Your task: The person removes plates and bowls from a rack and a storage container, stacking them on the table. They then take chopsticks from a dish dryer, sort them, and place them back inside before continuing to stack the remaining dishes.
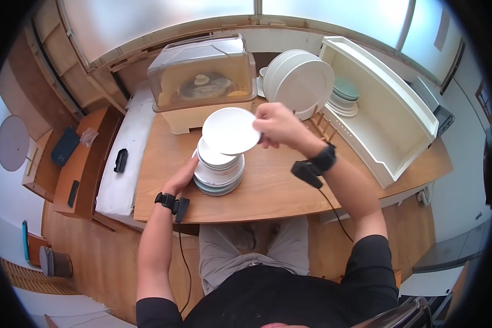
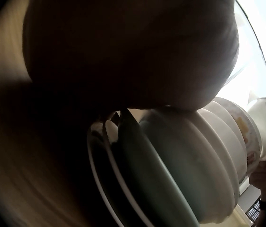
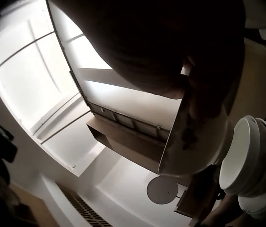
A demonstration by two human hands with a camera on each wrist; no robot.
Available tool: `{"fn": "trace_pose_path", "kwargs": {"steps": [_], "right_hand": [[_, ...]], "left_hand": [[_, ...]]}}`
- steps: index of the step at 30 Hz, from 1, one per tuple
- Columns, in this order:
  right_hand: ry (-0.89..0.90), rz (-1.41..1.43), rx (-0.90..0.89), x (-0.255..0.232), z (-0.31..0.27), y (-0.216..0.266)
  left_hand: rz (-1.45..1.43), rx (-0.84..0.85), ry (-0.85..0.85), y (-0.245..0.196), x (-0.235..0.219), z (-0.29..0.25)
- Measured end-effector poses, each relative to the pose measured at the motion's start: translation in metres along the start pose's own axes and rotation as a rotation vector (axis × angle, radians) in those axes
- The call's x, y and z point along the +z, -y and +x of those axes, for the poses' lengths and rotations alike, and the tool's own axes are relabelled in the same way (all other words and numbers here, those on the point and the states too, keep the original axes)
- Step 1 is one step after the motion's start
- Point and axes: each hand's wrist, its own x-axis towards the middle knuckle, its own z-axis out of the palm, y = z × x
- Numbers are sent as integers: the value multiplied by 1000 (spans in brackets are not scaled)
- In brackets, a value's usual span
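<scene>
My right hand [image 1: 281, 127] pinches the rim of a white bowl [image 1: 230, 130], raised and tipped over a stack of dishes. In the right wrist view that bowl [image 3: 196, 146] shows a deep side and a dark pattern on its outside. Below it, the stack has white bowls [image 1: 217, 158] on top and wider plates [image 1: 220, 190] at the bottom. My left hand [image 1: 181, 174] rests against the stack's left side, some fingertips hidden behind it. The left wrist view shows a pale green dish [image 2: 156, 161] low in the stack and a floral-patterned bowl [image 2: 241, 130] higher up.
A dish box with a clear lid [image 1: 202, 71] stands at the back of the wooden table [image 1: 279, 186]. Large white plates [image 1: 303, 82] stand upright beside it. At the right a long cream rack [image 1: 388, 126] holds stacked green and white dishes [image 1: 344, 95], near wooden pegs [image 1: 325, 128].
</scene>
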Motion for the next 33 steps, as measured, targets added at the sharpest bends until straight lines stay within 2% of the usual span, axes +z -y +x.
{"fn": "trace_pose_path", "kwargs": {"steps": [4, 9, 17, 20, 22, 24, 26, 28, 29, 32, 33], "right_hand": [[66, -26, 49, 31, 24, -20], [73, -49, 86, 35, 25, -26], [96, -106, 85, 34, 23, -27], [120, -77, 85, 19, 8, -24], [95, -125, 41, -5, -9, -31], [27, -186, 80, -39, -27, -41], [-40, -185, 101, -82, -41, -59], [-208, -143, 146, -127, -61, -74], [-276, -132, 156, -157, -57, -100], [-497, -134, 249, -233, -62, -152], [-571, -158, 260, -251, -63, -164]], "left_hand": [[0, 17, 5, -6, 3, -3], [21, 60, 18, 10, -3, 6], [13, 37, 11, -12, 5, -7], [-8, 144, 3, 34, -10, 23], [-49, 110, -8, 42, -11, 28], [-34, 89, -44, 43, -11, 24], [-76, 23, -1, 54, -21, 28], [-83, 26, 45, 69, -31, 36], [-64, 33, 40, 70, -33, 37], [-137, 50, 90, 51, -21, 26], [-169, 16, 60, 59, -27, 30]]}}
